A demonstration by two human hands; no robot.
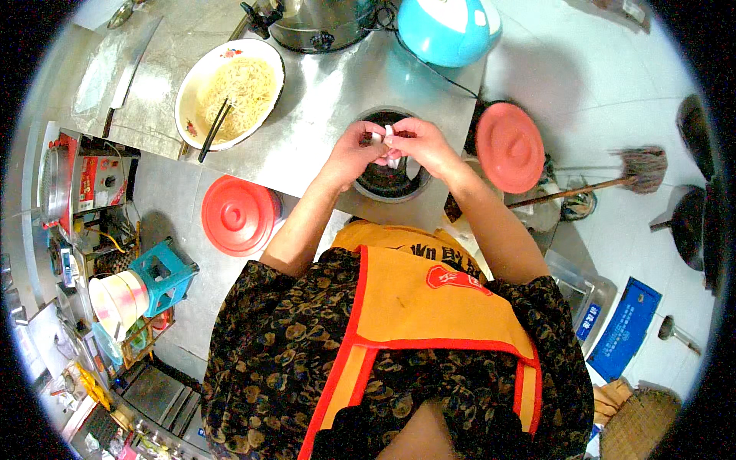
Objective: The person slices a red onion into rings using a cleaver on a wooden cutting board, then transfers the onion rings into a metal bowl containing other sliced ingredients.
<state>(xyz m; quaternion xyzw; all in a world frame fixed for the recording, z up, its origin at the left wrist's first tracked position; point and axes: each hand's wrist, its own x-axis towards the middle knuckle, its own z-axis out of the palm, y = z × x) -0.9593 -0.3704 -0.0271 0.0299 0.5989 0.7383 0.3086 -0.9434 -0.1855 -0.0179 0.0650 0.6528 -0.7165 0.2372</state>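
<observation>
My left hand [353, 159] and my right hand [424, 146] meet above a round, metal-rimmed bowl [389, 198] with dark contents. Between their fingertips is a small white piece [392, 139], perhaps in more than one part; its kind does not show. Both hands are closed on it with pinched fingers. They cover part of the bowl's far half. To the left on the steel table [314, 115], a white enamel bowl [186, 103] holds pale noodles [251, 83], and dark chopsticks [215, 129] lean over its near rim.
A steel pot [322, 23] and a blue-white appliance [443, 34] with a cord stand at the back. A knife [126, 80] lies far left. Red-lidded buckets [239, 215] [510, 147] flank the table. A mop [642, 170] lies right; a teal stool [163, 277] stands left.
</observation>
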